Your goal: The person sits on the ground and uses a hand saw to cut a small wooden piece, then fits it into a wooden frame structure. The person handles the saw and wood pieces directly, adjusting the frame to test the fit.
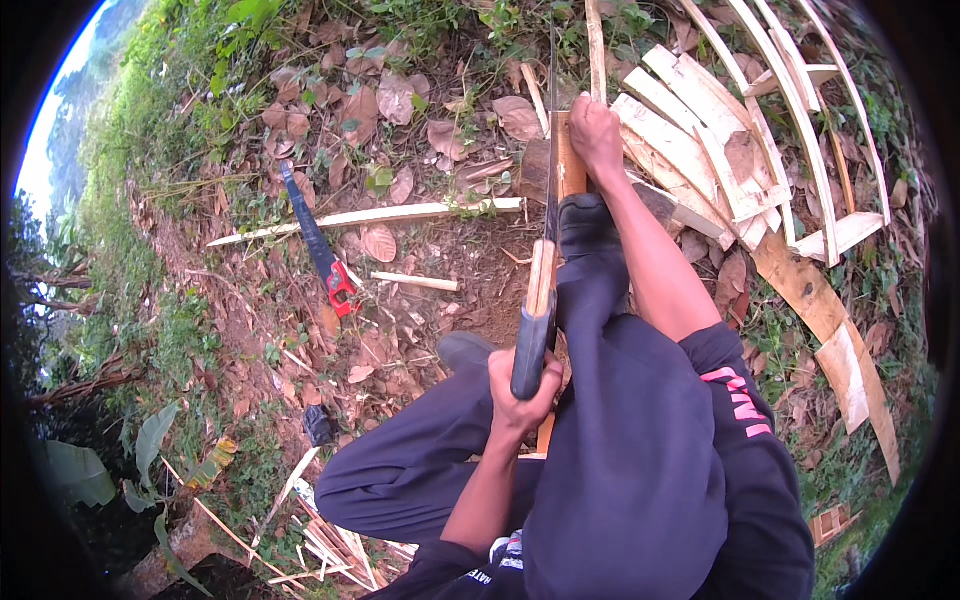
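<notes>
My left hand (520,392) is closed round the dark grip of a handsaw (540,290), whose thin blade points away from me and is seen edge-on. The blade runs along the left side of an orange-brown piece of wood (571,165). Farther off, my right hand (597,135) grips the top of that wood, its fingers curled and partly hidden. My dark boot (588,225) stands against the near end of the wood. Just beyond the right hand a narrow wooden strip (597,50) stretches away; I cannot tell whether it is held too.
A second saw with a red handle (341,291) lies on the ground to the left, by a long pale strip (400,213). Split boards (690,130) and curved slats (800,110) are heaped at the right. Thin offcuts (335,545) lie at the lower left.
</notes>
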Available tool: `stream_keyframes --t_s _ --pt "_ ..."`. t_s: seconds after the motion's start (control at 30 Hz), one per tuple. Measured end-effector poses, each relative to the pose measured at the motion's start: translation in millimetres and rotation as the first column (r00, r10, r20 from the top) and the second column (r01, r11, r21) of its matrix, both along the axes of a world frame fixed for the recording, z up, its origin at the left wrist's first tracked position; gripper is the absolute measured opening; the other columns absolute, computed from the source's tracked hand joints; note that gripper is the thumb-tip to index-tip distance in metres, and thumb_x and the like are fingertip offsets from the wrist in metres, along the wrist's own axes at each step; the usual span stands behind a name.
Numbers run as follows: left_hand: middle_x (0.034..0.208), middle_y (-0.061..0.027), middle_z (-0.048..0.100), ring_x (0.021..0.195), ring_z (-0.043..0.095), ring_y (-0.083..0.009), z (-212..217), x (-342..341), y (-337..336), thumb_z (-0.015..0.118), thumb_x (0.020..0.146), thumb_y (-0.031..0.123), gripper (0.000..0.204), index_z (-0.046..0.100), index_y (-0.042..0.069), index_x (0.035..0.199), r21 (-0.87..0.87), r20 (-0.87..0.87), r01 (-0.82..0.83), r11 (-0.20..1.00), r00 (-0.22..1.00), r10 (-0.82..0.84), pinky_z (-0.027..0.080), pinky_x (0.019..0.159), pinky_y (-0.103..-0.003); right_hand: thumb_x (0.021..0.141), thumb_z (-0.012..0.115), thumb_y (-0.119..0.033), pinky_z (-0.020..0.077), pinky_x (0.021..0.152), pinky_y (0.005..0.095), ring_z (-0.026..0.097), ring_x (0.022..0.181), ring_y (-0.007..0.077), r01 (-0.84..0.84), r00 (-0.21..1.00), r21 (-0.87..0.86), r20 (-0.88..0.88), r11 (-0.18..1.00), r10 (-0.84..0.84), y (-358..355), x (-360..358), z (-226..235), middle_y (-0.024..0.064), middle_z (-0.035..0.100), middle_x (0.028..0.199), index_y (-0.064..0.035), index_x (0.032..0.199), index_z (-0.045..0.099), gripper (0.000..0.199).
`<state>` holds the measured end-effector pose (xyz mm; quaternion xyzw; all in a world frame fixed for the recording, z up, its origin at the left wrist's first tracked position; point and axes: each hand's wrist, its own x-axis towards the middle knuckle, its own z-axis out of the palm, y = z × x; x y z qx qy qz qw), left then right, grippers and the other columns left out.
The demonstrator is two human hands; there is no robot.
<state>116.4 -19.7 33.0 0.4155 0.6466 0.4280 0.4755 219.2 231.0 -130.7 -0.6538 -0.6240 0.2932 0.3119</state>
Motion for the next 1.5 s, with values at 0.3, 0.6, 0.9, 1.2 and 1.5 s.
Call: stream_keyframes --t_s 0.3,0.6,0.9,1.2,1.5 --pt "0.059 -0.0017 0.055 0.055 0.054 -0.0086 -3 8 -6 0.064 0.077 0.005 0.012 0.059 -0.001 0.068 -0.022 0.021 0.009 1.0 1.0 -0.009 0.043 0.055 -0.026 0.094 0.042 -0.014 0.0503 0.054 0.0517 0.061 0.056 0.045 0.032 0.999 0.173 0.034 0.984 -0.038 8 2 -20 0.0281 0.057 0.06 0.006 0.073 0.057 0.032" --pt "0.054 -0.0038 0.053 0.052 0.055 -0.0104 -9 8 25 0.064 0.074 0.006 0.01 0.058 -0.001 0.069 0.055 -0.094 0.031 0.998 0.995 -0.026 0.043 0.052 -0.028 0.085 0.049 -0.002 0.047 0.046 0.0475 0.06 0.055 0.0411 -0.127 0.973 0.274 0.219 0.953 0.067 7 15 -39 0.0233 0.054 0.058 0.0016 0.077 0.048 0.009" --pt "0.053 -0.0034 0.051 0.049 0.048 -0.0073 -1 11 39 0.065 0.075 0.011 0.018 0.056 -0.002 0.065 0.035 -0.019 -0.006 0.999 1.0 0.007 0.038 0.047 -0.029 0.083 0.052 -0.001 0.0472 0.048 0.0475 0.061 0.058 0.0414 -0.188 0.945 0.318 0.315 0.929 0.084 5 19 -28 0.0228 0.056 0.061 0.001 0.076 0.045 0.01" --pt "0.055 -0.0014 0.056 0.049 0.056 -0.0113 -14 2 53 0.063 0.073 0.008 0.009 0.059 0.0 0.07 -0.013 -0.025 -0.021 1.0 0.999 0.02 0.043 0.05 -0.029 0.087 0.048 -0.004 0.049 0.053 0.0516 0.062 0.06 0.0446 -0.182 0.942 0.19 0.314 0.965 0.116 2 10 -23 0.0261 0.057 0.062 0.0029 0.076 0.048 0.013" --pt "0.057 -0.0006 0.054 0.054 0.05 -0.0048 -8 -1 62 0.064 0.077 0.006 0.013 0.057 0.0 0.068 -0.078 -0.025 0.005 0.997 1.0 -0.007 0.04 0.049 -0.027 0.083 0.051 -0.004 0.0493 0.049 0.0485 0.063 0.058 0.043 -0.188 0.953 0.283 0.284 0.94 0.105 -5 8 -25 0.0238 0.059 0.062 0.0021 0.072 0.047 0.014"
